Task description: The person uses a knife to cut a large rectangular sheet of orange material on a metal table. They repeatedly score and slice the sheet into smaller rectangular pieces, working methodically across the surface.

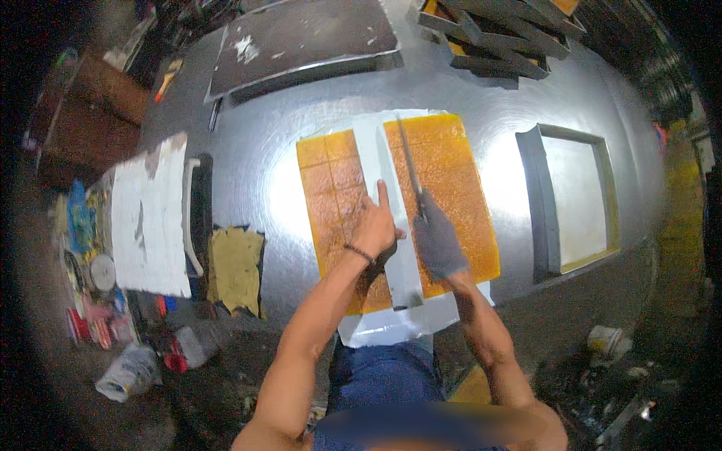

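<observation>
A flat orange-brown sheet cake with yellow edges lies on white paper in front of me. Grid lines mark its top, most plainly on the left part. A long pale straight strip, like a ruler, lies lengthwise over its middle. My left hand presses on the strip, index finger stretched forward and thumb apart. In a grey glove, my right hand is closed round the handle of a long knife. Its thin blade points away from me along the strip's right side, over the cake; how deep it sits I cannot tell.
The metal table carries a rectangular frame tray at right and stacked metal frames far right. A large dark board lies at the back. At left are a white board, a tan cloth and a brush.
</observation>
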Action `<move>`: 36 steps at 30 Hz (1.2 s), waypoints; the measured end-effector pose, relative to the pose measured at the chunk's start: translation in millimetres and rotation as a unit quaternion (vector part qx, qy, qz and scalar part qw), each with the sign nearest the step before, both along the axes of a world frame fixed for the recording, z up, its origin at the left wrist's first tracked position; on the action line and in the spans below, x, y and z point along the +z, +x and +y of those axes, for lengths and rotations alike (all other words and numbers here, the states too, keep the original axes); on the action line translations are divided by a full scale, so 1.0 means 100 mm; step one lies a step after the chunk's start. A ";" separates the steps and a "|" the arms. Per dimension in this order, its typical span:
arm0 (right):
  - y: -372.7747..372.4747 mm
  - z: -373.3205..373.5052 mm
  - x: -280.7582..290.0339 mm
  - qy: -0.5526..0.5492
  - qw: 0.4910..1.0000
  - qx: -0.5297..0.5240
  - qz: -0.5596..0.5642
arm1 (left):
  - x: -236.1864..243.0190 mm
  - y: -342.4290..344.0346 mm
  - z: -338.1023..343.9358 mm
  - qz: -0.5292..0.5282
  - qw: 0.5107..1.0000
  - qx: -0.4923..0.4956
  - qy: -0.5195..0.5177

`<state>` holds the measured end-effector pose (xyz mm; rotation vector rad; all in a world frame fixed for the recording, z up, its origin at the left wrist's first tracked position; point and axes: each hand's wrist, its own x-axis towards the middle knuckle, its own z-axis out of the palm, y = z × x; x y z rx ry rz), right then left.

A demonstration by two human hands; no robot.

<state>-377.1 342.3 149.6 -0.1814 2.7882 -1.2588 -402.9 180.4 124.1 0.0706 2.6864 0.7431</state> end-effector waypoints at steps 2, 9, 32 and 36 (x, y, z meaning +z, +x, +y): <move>-0.29 -0.13 -0.06 -0.018 0.997 -0.003 -0.069 | -0.02 0.00 -0.01 -0.001 1.000 -0.009 -0.016; -0.78 -0.41 -0.19 0.010 1.000 0.028 -0.005 | -0.17 0.00 -0.05 0.043 0.998 -0.033 -0.021; -0.61 -0.34 -0.02 0.035 0.991 0.034 -0.122 | -0.27 0.00 -0.14 0.041 0.998 -0.049 -0.023; -0.58 -0.35 0.04 0.053 0.998 0.030 -0.026 | -0.25 -0.01 -0.13 0.022 0.999 -0.041 -0.026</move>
